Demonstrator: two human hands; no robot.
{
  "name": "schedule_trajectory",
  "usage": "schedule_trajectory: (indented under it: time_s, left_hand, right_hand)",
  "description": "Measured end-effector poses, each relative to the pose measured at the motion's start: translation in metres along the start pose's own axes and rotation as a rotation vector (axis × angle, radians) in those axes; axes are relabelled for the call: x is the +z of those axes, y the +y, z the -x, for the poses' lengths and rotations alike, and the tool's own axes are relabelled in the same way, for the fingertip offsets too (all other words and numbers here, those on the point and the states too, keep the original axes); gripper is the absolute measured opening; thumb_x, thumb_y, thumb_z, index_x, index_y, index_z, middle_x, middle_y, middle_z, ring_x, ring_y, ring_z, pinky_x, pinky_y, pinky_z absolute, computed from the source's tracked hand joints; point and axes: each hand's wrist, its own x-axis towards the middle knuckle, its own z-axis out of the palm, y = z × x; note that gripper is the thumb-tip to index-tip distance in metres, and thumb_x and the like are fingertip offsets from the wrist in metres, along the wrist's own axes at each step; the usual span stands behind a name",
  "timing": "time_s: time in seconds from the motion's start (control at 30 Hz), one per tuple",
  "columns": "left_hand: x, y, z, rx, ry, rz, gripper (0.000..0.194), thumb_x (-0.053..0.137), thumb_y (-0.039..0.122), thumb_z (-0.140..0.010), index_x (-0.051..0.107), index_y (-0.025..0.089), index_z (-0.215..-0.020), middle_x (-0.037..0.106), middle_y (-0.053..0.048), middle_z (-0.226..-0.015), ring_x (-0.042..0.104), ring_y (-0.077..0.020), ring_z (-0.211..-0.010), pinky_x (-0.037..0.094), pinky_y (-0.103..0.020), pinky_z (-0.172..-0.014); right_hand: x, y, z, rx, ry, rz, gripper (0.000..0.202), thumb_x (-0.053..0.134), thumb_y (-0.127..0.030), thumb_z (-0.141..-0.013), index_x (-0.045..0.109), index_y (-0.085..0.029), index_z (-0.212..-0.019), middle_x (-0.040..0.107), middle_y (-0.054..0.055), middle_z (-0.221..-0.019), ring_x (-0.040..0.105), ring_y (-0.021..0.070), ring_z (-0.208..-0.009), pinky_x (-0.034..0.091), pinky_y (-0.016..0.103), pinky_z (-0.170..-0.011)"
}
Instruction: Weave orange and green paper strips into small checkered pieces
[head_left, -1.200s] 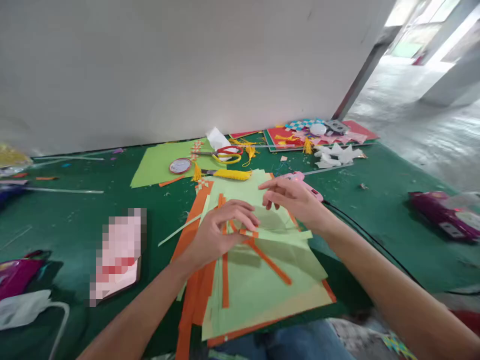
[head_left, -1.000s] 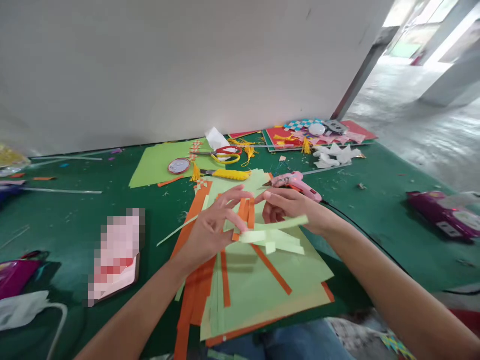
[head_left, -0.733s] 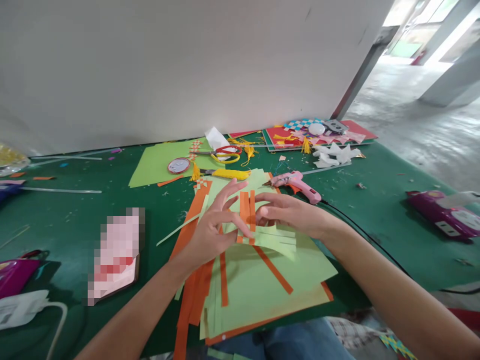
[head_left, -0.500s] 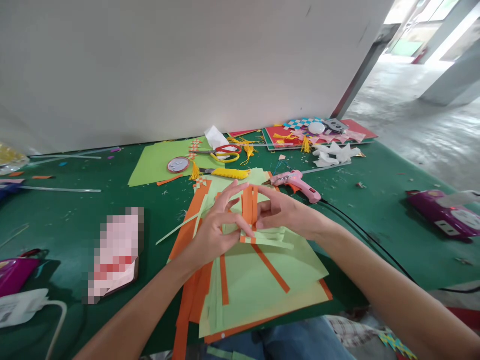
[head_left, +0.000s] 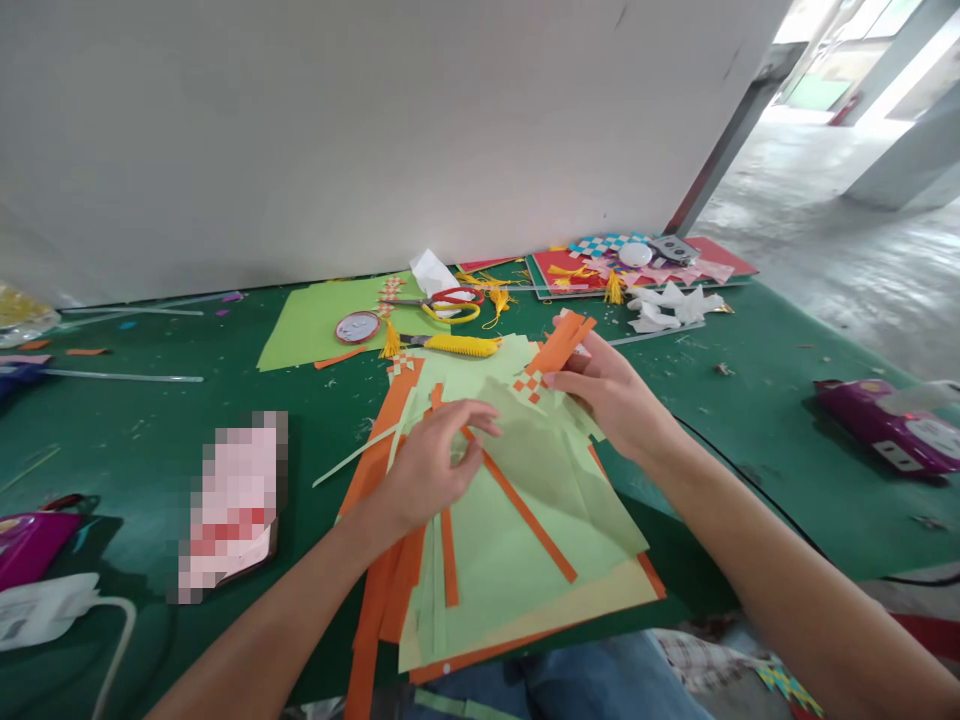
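Note:
My right hand (head_left: 611,385) grips a piece of woven paper strips (head_left: 561,347), with orange strips sticking up and an orange and pale green checkered patch at its lower end. My left hand (head_left: 442,455) holds nothing; its fingers curve with a gap to the thumb, over a stack of pale green paper sheets (head_left: 510,520). A loose orange paper strip (head_left: 531,515) slants across the top sheet, near my left fingertips. Longer orange strips (head_left: 375,580) lie along the stack's left side. My right hand hides the pink glue gun almost wholly.
Beyond the stack lie a yellow cutter knife (head_left: 461,345), scissors (head_left: 454,305), a round tin (head_left: 358,327) and light green paper (head_left: 300,325). A phone (head_left: 236,500) rests at left. A purple device (head_left: 889,425) stands at right. The black cord (head_left: 742,475) crosses the right side.
My right hand has moved right and away with the woven strips, turning them so the checkered patch shows. My left hand has let go and drawn slightly back toward me.

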Motion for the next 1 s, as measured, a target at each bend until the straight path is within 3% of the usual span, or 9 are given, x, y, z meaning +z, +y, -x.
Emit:
schedule_trajectory:
  time_s: [0.13, 0.23, 0.37, 0.47, 0.63, 0.8, 1.0]
  left_hand:
    - [0.002, 0.004, 0.004, 0.17, -0.23, -0.081, 0.027, 0.051, 0.014, -0.085, 0.059, 0.023, -0.109, 0.068, -0.001, -0.094, 0.061, -0.017, -0.094, 0.046, -0.032, -0.088]
    - [0.004, 0.004, 0.006, 0.177, -0.276, -0.142, 0.029, 0.051, 0.018, -0.087, 0.059, 0.022, -0.114, 0.068, -0.002, -0.089, 0.061, -0.0166, -0.088, 0.045, -0.032, -0.087]
    - [0.002, 0.001, 0.005, 0.192, -0.271, -0.23, 0.021, 0.051, 0.021, -0.087, 0.065, 0.021, -0.103, 0.066, 0.001, -0.07, 0.06, -0.0147, -0.072, 0.046, -0.028, -0.073]
    - [0.0, -0.001, 0.005, 0.244, -0.244, -0.364, 0.017, 0.05, 0.024, -0.087, 0.067, 0.02, -0.084, 0.055, 0.004, -0.052, 0.056, -0.014, -0.058, 0.041, -0.026, -0.06]
    - [-0.003, -0.005, 0.003, 0.299, -0.036, -0.573, 0.032, 0.047, 0.027, -0.089, 0.052, 0.019, -0.058, 0.047, 0.003, -0.047, 0.044, -0.0124, -0.045, 0.03, -0.027, -0.05]
    - [-0.005, -0.002, 0.003, 0.407, -0.023, -0.565, 0.025, 0.046, 0.02, -0.085, 0.05, 0.019, -0.06, 0.049, 0.002, -0.051, 0.044, -0.0128, -0.048, 0.031, -0.028, -0.052]
    - [-0.003, -0.003, 0.003, 0.48, -0.101, -0.545, 0.021, 0.049, 0.025, -0.091, 0.065, 0.018, -0.08, 0.065, -0.002, -0.075, 0.06, -0.0151, -0.069, 0.04, -0.028, -0.061]
  right_hand:
    - [-0.002, -0.001, 0.0, -0.01, 0.066, -0.014, 0.048, 0.067, -0.017, -0.07, 0.052, -0.024, -0.116, 0.068, -0.003, -0.083, 0.061, 0.0123, -0.07, 0.048, 0.025, -0.065]
    - [-0.002, 0.0, 0.0, -0.002, 0.036, -0.009, 0.057, 0.067, -0.018, -0.071, 0.048, -0.026, -0.124, 0.067, -0.003, -0.083, 0.063, 0.0142, -0.072, 0.049, 0.027, -0.066]
    - [-0.001, 0.003, 0.0, 0.033, -0.106, 0.04, 0.058, 0.069, -0.018, -0.071, 0.049, -0.025, -0.125, 0.068, -0.001, -0.086, 0.064, 0.0149, -0.075, 0.049, 0.028, -0.069]
    - [0.0, 0.005, 0.002, 0.089, -0.212, 0.107, 0.054, 0.069, -0.018, -0.072, 0.05, -0.023, -0.122, 0.069, 0.0, -0.088, 0.064, 0.0159, -0.083, 0.05, 0.028, -0.074]
    - [0.003, 0.013, 0.004, 0.169, -0.414, 0.326, 0.057, 0.065, -0.015, -0.073, 0.047, -0.019, -0.127, 0.067, 0.0, -0.076, 0.061, 0.015, -0.07, 0.045, 0.024, -0.06]
    - [0.005, 0.025, 0.005, 0.105, -0.428, 0.555, 0.07, 0.062, -0.015, -0.074, 0.036, -0.02, -0.138, 0.062, -0.003, -0.07, 0.053, 0.0117, -0.06, 0.037, 0.022, -0.052]
    - [0.008, 0.03, 0.006, 0.016, -0.428, 0.657, 0.074, 0.061, -0.014, -0.073, 0.036, -0.02, -0.141, 0.061, -0.004, -0.068, 0.053, 0.0118, -0.06, 0.04, 0.023, -0.056]
